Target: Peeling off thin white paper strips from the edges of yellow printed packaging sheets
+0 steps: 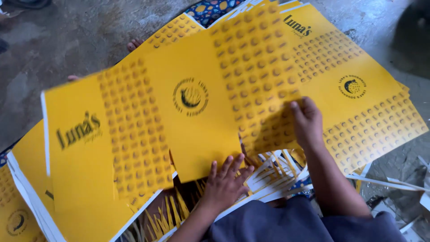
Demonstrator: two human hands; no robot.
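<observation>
**Yellow sheet under both hands**

Lay just ahead of the left hand (225,181), long axis running left to right: a yellow printed sheet (179,121), blurred, dotted bands, round dark emblem. Left hand spread flat at its near edge. Right hand (307,122) nearer the sheet's right end, fingers curled, grip unclear. Stack of sheets (367,103) beneath; paper trimmings (273,172) below.

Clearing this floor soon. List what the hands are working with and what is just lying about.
In hand: top yellow printed sheet, left hand at its near edge, right hand pressing it.

Lying about: stacked yellow sheets, paper strips, concrete floor.
</observation>
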